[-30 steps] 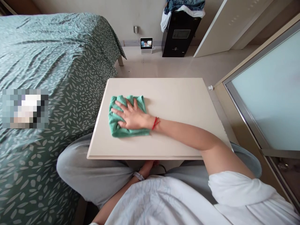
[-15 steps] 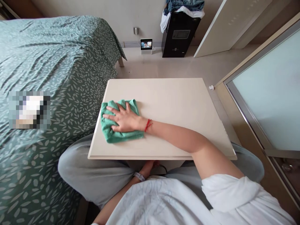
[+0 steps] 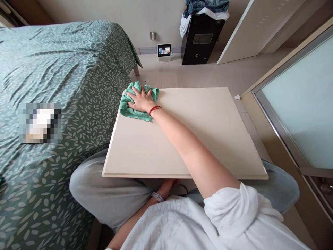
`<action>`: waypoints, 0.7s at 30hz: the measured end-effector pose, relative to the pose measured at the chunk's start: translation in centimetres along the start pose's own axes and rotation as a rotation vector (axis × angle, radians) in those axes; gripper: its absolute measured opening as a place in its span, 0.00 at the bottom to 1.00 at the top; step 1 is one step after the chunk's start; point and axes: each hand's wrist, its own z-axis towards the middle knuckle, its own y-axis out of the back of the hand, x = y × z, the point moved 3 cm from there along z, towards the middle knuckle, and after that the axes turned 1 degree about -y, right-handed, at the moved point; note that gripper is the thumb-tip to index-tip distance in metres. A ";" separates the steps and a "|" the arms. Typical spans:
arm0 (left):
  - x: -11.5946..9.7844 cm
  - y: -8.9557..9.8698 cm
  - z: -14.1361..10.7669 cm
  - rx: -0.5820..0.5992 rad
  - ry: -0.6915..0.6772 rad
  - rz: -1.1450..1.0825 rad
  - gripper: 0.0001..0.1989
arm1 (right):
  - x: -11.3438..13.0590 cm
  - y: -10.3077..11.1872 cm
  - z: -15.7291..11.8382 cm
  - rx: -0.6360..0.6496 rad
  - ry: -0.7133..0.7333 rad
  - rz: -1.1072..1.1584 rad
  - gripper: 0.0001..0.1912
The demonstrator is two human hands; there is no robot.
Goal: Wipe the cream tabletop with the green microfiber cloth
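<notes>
My right hand (image 3: 141, 100), with a red string bracelet (image 3: 155, 109), lies spread and flat on a crumpled green cloth (image 3: 135, 114). It presses the cloth onto the far left corner of a cream tabletop (image 3: 192, 125). A little of the cloth reaches past the tabletop's far and left edges. Below the near edge, in my lap, is my left hand (image 3: 166, 189), with a pale watch band (image 3: 157, 197) at the wrist. Its fingers are mostly hidden by the tabletop, and a dark thin loop shows beside them.
A bed (image 3: 85, 86) with a green leaf-print sheet stands close on the left, a blurred-out object (image 3: 40, 123) on it. Ahead are a small screen (image 3: 164, 52) on the floor and a black cabinet (image 3: 200, 41) topped with clothes. A frosted glass panel (image 3: 299, 97) is on the right.
My right hand has slid the green cloth away from me along the left side of the tabletop, up to the far corner. The left hand has stayed below the near edge.
</notes>
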 end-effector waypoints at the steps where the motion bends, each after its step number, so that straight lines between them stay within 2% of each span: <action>1: 0.0 0.0 0.0 0.001 -0.010 -0.029 0.14 | 0.2 0.0 -0.4 -0.003 0.020 0.002 0.42; 4: 0.1 0.2 0.1 -0.012 -0.020 -0.079 0.13 | 1.1 0.0 -2.7 0.027 0.066 -0.028 0.42; 6: 0.2 0.2 0.2 -0.016 -0.014 -0.077 0.13 | 2.2 -0.4 -5.2 0.055 0.133 -0.064 0.42; 13: 0.2 0.2 0.1 0.007 -0.026 -0.061 0.14 | 7.1 -3.6 -18.3 -0.001 0.552 -0.058 0.39; 15: 0.2 0.2 0.1 0.017 -0.037 -0.057 0.14 | 8.1 -4.2 -20.7 0.001 0.662 -0.039 0.37; 18: 0.3 0.2 0.2 0.013 -0.030 -0.059 0.14 | 8.5 -4.2 -20.8 0.055 0.718 -0.036 0.36; 21: 0.4 0.2 0.4 -0.001 -0.005 -0.067 0.13 | 7.4 -3.4 -16.4 0.073 0.587 -0.036 0.38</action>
